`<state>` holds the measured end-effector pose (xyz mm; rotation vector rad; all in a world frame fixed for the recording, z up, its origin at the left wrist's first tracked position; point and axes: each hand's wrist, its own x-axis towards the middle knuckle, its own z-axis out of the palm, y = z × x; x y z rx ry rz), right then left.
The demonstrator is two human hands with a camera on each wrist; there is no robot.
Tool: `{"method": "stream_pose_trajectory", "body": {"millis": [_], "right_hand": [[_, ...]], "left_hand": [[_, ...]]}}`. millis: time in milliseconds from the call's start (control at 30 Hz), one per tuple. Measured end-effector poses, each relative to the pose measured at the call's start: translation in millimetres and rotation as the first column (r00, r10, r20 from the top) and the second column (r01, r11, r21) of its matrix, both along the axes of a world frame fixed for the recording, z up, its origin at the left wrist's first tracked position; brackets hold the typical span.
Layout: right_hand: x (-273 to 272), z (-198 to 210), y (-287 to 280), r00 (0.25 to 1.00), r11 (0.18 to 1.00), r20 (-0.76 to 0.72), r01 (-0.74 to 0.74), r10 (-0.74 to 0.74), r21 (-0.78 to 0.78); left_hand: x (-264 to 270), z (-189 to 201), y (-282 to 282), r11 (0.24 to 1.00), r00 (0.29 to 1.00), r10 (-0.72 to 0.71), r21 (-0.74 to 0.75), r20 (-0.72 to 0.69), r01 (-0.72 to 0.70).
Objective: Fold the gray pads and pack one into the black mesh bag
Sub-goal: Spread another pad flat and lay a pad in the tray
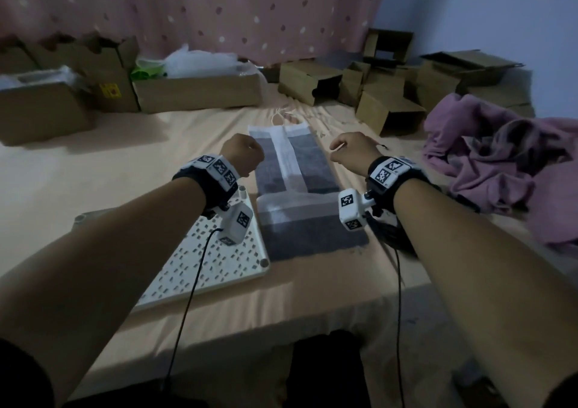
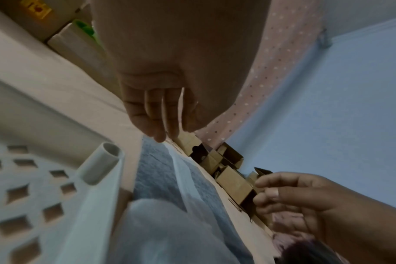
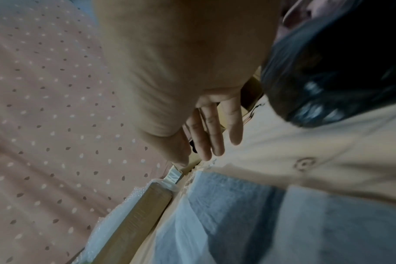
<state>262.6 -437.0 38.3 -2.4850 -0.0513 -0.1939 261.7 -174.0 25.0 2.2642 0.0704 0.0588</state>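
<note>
A long gray pad [image 1: 308,163] lies flat down the middle of the bed, partly covered by thin white see-through fabric [image 1: 289,157]. Its near end [image 1: 312,235] is bare gray. My left hand [image 1: 242,154] hovers over the pad's left edge and my right hand [image 1: 350,152] over its right edge. Both hold nothing. The left wrist view shows the left fingers [image 2: 156,114] hanging relaxed above the pad [image 2: 156,175]. In the right wrist view the right fingers [image 3: 210,128] are loosely extended above the pad [image 3: 237,205]. The black mesh bag [image 1: 395,235] lies under my right forearm, mostly hidden.
A white perforated board [image 1: 206,257] lies to the left of the pad. A crumpled purple cloth [image 1: 500,163] is on the right. Cardboard boxes [image 1: 200,91] line the back below a spotted pink curtain [image 1: 219,10]. The bed's front edge [image 1: 281,320] is near me.
</note>
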Motion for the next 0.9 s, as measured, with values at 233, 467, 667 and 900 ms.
{"method": "stream_pose_trajectory", "body": {"millis": [233,467,667,900], "right_hand": [[63,-15,16,0.994,0.986,-0.111,0.037,-0.019,0.162],[122,-32,32,0.984,0.989,-0.178,0.055,-0.030,0.138],[156,-46,40,0.981,0.994,-0.176,0.092,-0.080,0.063],[175,-54,39,0.962,0.915,-0.234,0.218,-0.142,0.341]], "left_hand": [[62,-20,14,0.982,0.964,0.105,-0.127,-0.243,-0.139],[145,-33,21,0.973,0.926,0.081,-0.174,-0.369,-0.154],[157,-26,12,0.985,0.951,0.108,-0.095,-0.288,-0.141],[164,-35,20,0.988,0.976,0.031,-0.139,-0.214,-0.062]]}}
